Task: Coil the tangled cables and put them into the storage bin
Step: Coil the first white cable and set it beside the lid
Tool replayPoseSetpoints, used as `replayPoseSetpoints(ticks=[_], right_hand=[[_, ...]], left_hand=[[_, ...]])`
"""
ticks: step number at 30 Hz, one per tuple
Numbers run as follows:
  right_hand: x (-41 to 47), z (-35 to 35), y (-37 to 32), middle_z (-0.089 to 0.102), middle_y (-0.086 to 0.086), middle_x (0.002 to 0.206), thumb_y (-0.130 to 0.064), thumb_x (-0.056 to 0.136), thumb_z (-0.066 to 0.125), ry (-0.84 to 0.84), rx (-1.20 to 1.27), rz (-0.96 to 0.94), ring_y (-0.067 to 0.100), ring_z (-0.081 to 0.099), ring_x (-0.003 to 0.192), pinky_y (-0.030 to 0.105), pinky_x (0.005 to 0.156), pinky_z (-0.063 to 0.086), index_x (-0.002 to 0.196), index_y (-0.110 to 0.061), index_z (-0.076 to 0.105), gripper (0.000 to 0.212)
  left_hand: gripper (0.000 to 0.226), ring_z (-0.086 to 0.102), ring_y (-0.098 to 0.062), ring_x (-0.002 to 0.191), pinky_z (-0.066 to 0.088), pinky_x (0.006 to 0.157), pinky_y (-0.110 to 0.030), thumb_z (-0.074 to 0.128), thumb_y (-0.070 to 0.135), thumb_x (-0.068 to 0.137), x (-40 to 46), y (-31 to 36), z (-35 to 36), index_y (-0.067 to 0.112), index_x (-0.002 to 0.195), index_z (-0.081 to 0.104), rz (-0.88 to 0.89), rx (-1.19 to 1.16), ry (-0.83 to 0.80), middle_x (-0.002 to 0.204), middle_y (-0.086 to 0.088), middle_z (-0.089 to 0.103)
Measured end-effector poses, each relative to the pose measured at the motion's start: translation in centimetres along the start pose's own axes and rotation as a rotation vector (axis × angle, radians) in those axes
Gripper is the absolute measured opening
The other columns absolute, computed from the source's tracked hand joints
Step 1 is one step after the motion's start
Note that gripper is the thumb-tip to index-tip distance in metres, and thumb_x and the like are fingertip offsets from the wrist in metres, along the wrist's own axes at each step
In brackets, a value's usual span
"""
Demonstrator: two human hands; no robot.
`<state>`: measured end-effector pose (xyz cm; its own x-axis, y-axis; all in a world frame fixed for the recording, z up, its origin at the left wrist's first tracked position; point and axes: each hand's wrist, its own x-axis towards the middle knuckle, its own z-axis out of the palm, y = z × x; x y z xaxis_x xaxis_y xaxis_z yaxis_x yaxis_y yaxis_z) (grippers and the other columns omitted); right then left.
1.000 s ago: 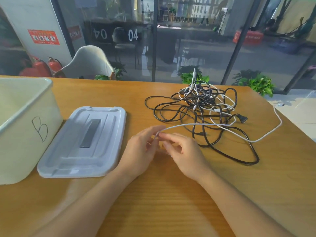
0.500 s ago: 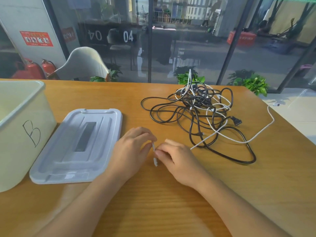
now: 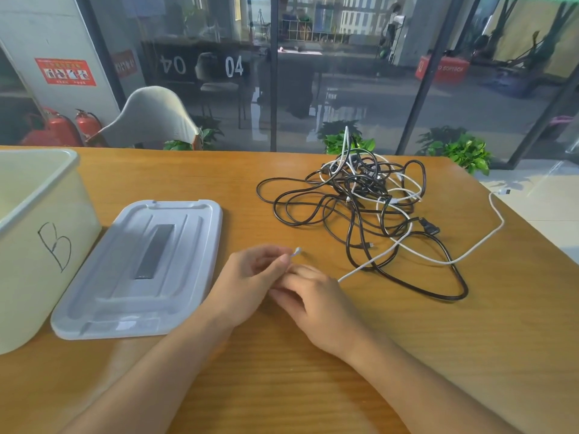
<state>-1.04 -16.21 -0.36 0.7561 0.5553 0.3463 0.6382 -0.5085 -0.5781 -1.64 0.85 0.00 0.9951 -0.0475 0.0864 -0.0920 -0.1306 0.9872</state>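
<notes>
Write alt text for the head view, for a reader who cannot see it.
Two bare hands, left hand and right hand, pinch one end of a thin white cable leading from a tangled pile of black and white cables on a wooden table. At left sit a cream plastic bin marked B and its grey lid.

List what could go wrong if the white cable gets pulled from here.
The white cable pinched by the left hand and right hand still threads through the tangled black cables; pulling may tighten knots or drag the pile. Its far end hangs at the table edge and could snag.
</notes>
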Motion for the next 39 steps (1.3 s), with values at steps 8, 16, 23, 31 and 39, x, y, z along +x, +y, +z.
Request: replayPoseSetpoints(ticks=[8,16,23,31,39], right_hand=[[0.1,-0.9,1.2,0.069,-0.009,0.099,-0.03,0.105,0.06,-0.052,-0.087,-0.015,0.008,0.055,0.094,0.029,0.084,0.045,0.106,-0.02,0.075,0.018],[-0.2,-5.6,5.1,0.07,-0.018,0.09,-0.043,0.105,0.054,-0.142,-0.169,0.128,0.002,0.063,0.086,0.034,0.079,0.052,0.095,-0.035,0.071,0.021],[-0.5,-7.3,6.7,0.064,-0.018,0.072,-0.045,0.1,0.059,0.13,-0.23,0.165,0.005,0.06,0.07,0.028,0.061,0.048,0.087,-0.033,0.073,0.022],[0.7,-3.2,2.5,0.06,-0.016,0.073,-0.03,0.1,0.069,0.271,-0.031,-0.02,0.009,0.056,0.068,0.024,0.06,0.043,0.085,-0.023,0.072,0.017],[0.7,-3.9,4.4,0.057,-0.013,0.071,-0.054,0.102,0.05,0.07,-0.086,0.032,0.01,0.055,0.073,0.017,0.065,0.034,0.083,-0.027,0.064,0.036]], left_hand=[[0.023,0.076,-0.023,0.094,0.06,0.081,-0.029,0.056,0.01,0.105,0.1,0.2,-0.4,0.01,0.127,0.063,-0.125,-0.374,0.053,0.111,-0.012,0.078],[0.025,0.036,-0.01,0.053,0.034,0.057,-0.026,0.054,0.024,0.108,1.1,0.3,-2.9,0.024,0.102,0.078,-0.017,-0.157,0.27,0.077,0.001,0.06],[0.023,0.035,-0.011,0.052,0.031,0.047,-0.021,0.047,0.021,0.109,0.7,1.3,-2.7,0.021,0.095,0.064,0.041,-0.055,0.296,0.074,0.003,0.066],[0.021,0.067,-0.014,0.091,0.055,0.063,-0.029,0.048,0.015,0.11,0.0,2.1,1.4,0.013,0.099,0.066,0.117,-0.021,0.131,0.113,0.001,0.076],[0.021,0.031,-0.01,0.052,0.028,0.048,-0.019,0.047,0.02,0.11,-0.1,1.6,1.2,0.017,0.093,0.058,0.197,0.214,0.116,0.058,0.015,0.04]])
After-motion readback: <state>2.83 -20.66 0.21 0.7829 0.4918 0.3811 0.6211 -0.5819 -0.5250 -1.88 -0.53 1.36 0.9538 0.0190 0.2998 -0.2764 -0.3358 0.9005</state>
